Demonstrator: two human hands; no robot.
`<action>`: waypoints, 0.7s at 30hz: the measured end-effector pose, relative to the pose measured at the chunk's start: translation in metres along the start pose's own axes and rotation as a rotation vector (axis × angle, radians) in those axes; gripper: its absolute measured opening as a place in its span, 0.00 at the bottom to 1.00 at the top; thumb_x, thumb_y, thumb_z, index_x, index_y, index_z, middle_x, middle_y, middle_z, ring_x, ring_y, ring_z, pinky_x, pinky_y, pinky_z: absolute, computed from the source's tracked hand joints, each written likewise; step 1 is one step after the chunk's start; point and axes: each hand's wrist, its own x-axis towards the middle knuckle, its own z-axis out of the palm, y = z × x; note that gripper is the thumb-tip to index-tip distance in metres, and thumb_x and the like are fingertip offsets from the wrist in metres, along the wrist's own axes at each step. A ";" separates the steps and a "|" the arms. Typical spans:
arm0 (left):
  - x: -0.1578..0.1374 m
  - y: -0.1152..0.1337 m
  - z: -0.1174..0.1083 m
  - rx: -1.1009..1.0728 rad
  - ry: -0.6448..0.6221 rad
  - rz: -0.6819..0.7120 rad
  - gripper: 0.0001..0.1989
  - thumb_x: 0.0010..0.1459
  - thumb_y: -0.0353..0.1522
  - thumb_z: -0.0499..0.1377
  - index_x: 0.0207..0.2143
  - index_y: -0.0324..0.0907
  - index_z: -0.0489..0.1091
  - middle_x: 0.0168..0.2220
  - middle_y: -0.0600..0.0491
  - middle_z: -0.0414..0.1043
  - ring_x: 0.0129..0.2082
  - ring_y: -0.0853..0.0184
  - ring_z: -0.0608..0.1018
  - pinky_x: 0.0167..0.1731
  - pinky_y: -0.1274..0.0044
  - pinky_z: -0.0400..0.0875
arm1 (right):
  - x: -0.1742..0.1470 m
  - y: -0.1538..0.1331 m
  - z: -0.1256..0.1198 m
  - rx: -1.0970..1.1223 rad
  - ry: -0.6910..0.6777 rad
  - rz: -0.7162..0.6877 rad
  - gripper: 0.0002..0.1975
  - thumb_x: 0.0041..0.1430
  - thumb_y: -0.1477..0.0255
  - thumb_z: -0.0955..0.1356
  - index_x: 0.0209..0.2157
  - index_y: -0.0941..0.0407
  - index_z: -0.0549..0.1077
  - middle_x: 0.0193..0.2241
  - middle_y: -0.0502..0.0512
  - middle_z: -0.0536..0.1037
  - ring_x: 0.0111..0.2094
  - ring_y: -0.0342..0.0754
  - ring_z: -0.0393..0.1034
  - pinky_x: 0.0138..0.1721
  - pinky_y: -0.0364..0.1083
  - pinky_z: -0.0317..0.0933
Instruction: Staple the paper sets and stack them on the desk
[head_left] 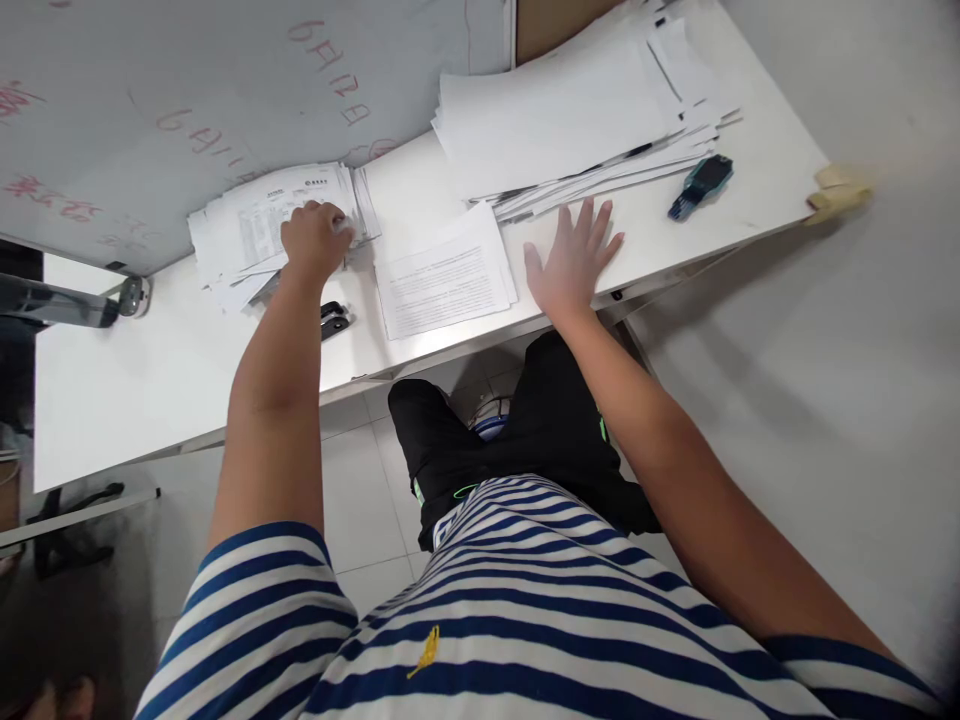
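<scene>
My left hand [316, 238] is at the right end of a stack of printed papers [259, 222]. Its fingers are curled and closed on the papers; the fingertips are partly hidden. Just below that hand lies a black stapler [335, 319], partly covered by my forearm. Between my two hands is a small pile of text sheets [442, 283], flat on the white table [165, 370]. My right hand [571, 258] rests open on the tabletop, fingers spread, beside the right edge of those sheets and holding nothing.
A large pile of white paper [559, 125] lies behind my right hand. Farther right are a dark blue-black object [701, 186] and a yellowish piece [838, 193] at the table corner. A whiteboard [247, 70] with red writing stands along the back.
</scene>
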 end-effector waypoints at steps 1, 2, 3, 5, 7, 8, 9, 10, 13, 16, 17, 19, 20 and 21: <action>-0.002 0.000 -0.002 -0.012 -0.007 -0.010 0.32 0.62 0.57 0.54 0.58 0.44 0.67 0.62 0.48 0.68 0.65 0.51 0.59 0.65 0.53 0.49 | 0.000 -0.001 -0.003 0.003 -0.013 0.006 0.38 0.71 0.50 0.52 0.72 0.60 0.48 0.74 0.72 0.42 0.75 0.72 0.27 0.64 0.82 0.25; -0.003 0.000 -0.003 -0.015 -0.007 -0.018 0.32 0.61 0.56 0.56 0.58 0.45 0.68 0.62 0.49 0.68 0.64 0.52 0.60 0.66 0.54 0.50 | -0.001 -0.002 -0.004 -0.003 -0.025 0.013 0.39 0.71 0.50 0.52 0.72 0.60 0.48 0.74 0.73 0.42 0.75 0.72 0.27 0.64 0.81 0.25; -0.003 0.000 -0.003 -0.011 0.001 -0.019 0.30 0.62 0.54 0.56 0.58 0.44 0.68 0.63 0.48 0.68 0.64 0.53 0.60 0.66 0.55 0.51 | -0.001 -0.002 -0.005 -0.012 -0.034 0.019 0.39 0.71 0.50 0.53 0.73 0.60 0.48 0.74 0.73 0.42 0.75 0.72 0.27 0.64 0.81 0.25; -0.003 -0.001 -0.002 -0.003 0.030 -0.004 0.27 0.66 0.48 0.55 0.57 0.38 0.69 0.63 0.46 0.68 0.62 0.56 0.63 0.65 0.57 0.52 | -0.001 -0.002 -0.005 -0.020 -0.030 0.017 0.39 0.71 0.50 0.52 0.73 0.60 0.48 0.74 0.72 0.43 0.75 0.72 0.27 0.64 0.82 0.25; 0.000 -0.004 0.001 -0.016 0.063 0.012 0.23 0.69 0.41 0.55 0.57 0.33 0.68 0.62 0.45 0.68 0.59 0.57 0.65 0.64 0.57 0.53 | 0.000 0.000 -0.002 -0.009 -0.004 0.002 0.38 0.71 0.50 0.52 0.72 0.59 0.49 0.74 0.72 0.44 0.75 0.72 0.28 0.64 0.82 0.25; 0.002 -0.005 0.002 -0.035 0.081 0.008 0.22 0.69 0.39 0.55 0.57 0.32 0.68 0.62 0.44 0.69 0.58 0.58 0.66 0.64 0.58 0.53 | 0.000 0.001 0.000 -0.001 0.008 -0.005 0.39 0.70 0.49 0.52 0.72 0.59 0.49 0.74 0.72 0.44 0.75 0.72 0.28 0.64 0.82 0.25; 0.004 -0.007 0.003 -0.059 0.099 -0.003 0.21 0.70 0.37 0.55 0.58 0.31 0.67 0.61 0.44 0.70 0.57 0.59 0.67 0.64 0.58 0.52 | 0.001 0.002 0.002 0.005 0.016 -0.008 0.39 0.70 0.49 0.53 0.72 0.59 0.50 0.74 0.72 0.44 0.75 0.72 0.29 0.64 0.82 0.25; 0.006 -0.010 0.004 -0.087 0.119 -0.020 0.20 0.71 0.36 0.54 0.58 0.31 0.67 0.59 0.43 0.71 0.56 0.59 0.68 0.65 0.58 0.52 | 0.001 0.003 0.003 0.007 0.019 -0.007 0.39 0.70 0.49 0.53 0.72 0.60 0.50 0.74 0.72 0.44 0.75 0.72 0.29 0.64 0.82 0.25; 0.009 -0.020 0.006 -0.164 0.185 -0.068 0.19 0.71 0.34 0.54 0.58 0.30 0.66 0.56 0.44 0.74 0.54 0.60 0.69 0.65 0.60 0.51 | 0.002 0.004 0.005 0.010 0.007 -0.003 0.38 0.71 0.50 0.52 0.72 0.59 0.49 0.74 0.72 0.44 0.75 0.72 0.27 0.63 0.82 0.25; 0.009 -0.034 0.006 -0.247 0.287 -0.093 0.17 0.69 0.34 0.59 0.54 0.30 0.68 0.50 0.48 0.77 0.49 0.63 0.70 0.63 0.65 0.55 | 0.003 0.003 0.005 0.026 0.003 -0.003 0.37 0.71 0.51 0.53 0.72 0.60 0.49 0.74 0.72 0.43 0.75 0.71 0.27 0.63 0.83 0.26; 0.008 -0.039 0.005 -0.282 0.330 -0.104 0.16 0.67 0.34 0.61 0.51 0.30 0.70 0.46 0.51 0.77 0.46 0.65 0.70 0.60 0.68 0.58 | 0.003 0.003 0.004 0.031 0.005 -0.002 0.37 0.71 0.51 0.53 0.72 0.60 0.49 0.74 0.72 0.43 0.75 0.71 0.27 0.63 0.83 0.26; 0.006 -0.045 0.004 -0.352 0.408 -0.134 0.11 0.65 0.32 0.64 0.44 0.32 0.71 0.36 0.56 0.76 0.38 0.69 0.68 0.53 0.73 0.63 | 0.002 0.002 0.004 0.040 0.012 -0.003 0.37 0.71 0.52 0.54 0.71 0.59 0.49 0.74 0.72 0.43 0.75 0.71 0.28 0.63 0.83 0.27; 0.004 -0.047 0.002 -0.384 0.436 -0.151 0.09 0.64 0.31 0.65 0.41 0.33 0.71 0.32 0.59 0.73 0.35 0.70 0.66 0.49 0.76 0.64 | 0.002 0.002 0.004 0.044 0.015 -0.004 0.36 0.71 0.52 0.54 0.71 0.59 0.50 0.74 0.72 0.43 0.75 0.71 0.28 0.63 0.83 0.27; 0.002 -0.048 -0.001 -0.414 0.461 -0.172 0.07 0.64 0.30 0.65 0.38 0.33 0.71 0.28 0.61 0.70 0.32 0.72 0.64 0.45 0.77 0.64 | 0.002 0.002 0.004 0.046 0.018 -0.005 0.36 0.71 0.53 0.54 0.71 0.59 0.50 0.74 0.72 0.43 0.75 0.72 0.28 0.63 0.83 0.28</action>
